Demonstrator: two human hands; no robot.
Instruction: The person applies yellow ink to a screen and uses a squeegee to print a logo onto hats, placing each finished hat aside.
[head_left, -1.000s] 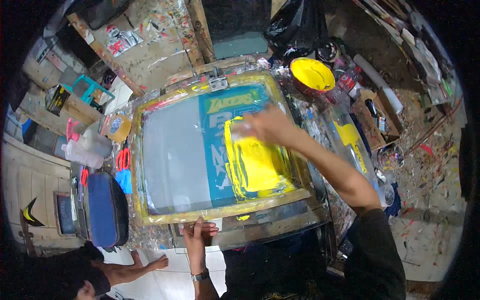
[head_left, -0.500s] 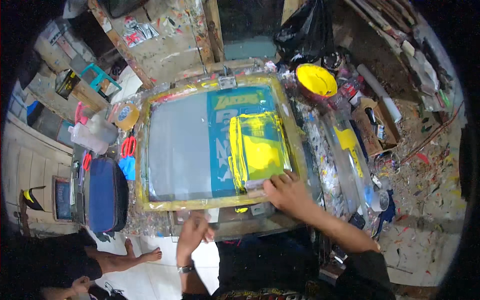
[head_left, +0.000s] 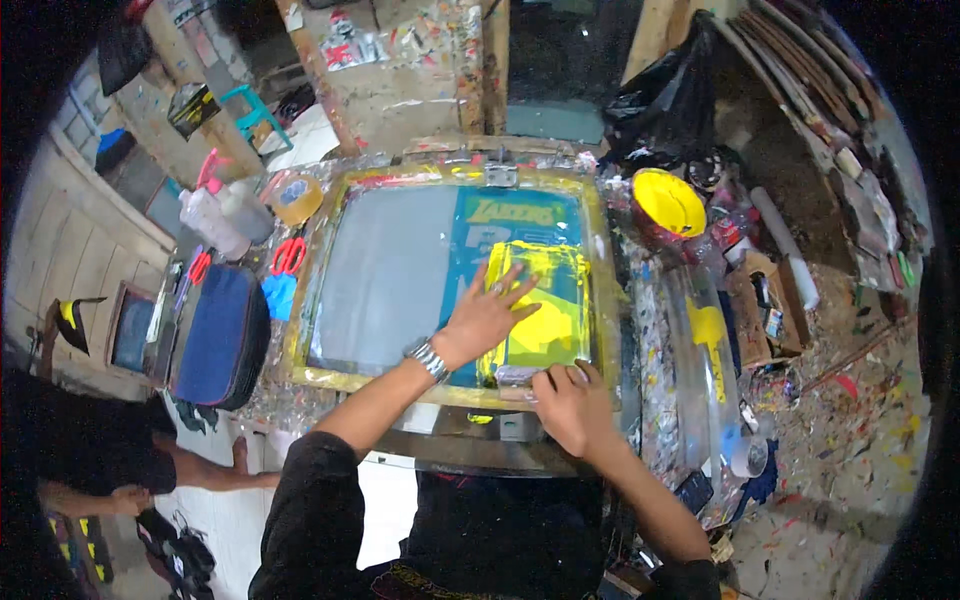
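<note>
A framed printing screen sits on the workbench, with grey mesh at left and a teal stencil with lettering at right. Yellow ink covers the stencil's lower part in a rough rectangle. My left hand, wearing a metal watch, is spread over the mesh at the ink's left edge, fingers apart; whether it presses down I cannot tell. At the near edge of the ink, my right hand is closed round a squeegee, whose blade is hidden. A hinge clamp grips the frame's far side.
At left lie a blue pouch, red scissors, a tape roll and spray bottles. A bowl of yellow ink and a cardboard box stand at right. Another person is at lower left.
My left hand has risen from below the frame onto the screen, its fingers now spread. My right hand stays at the near edge with the squeegee. The whole view has shifted.
</note>
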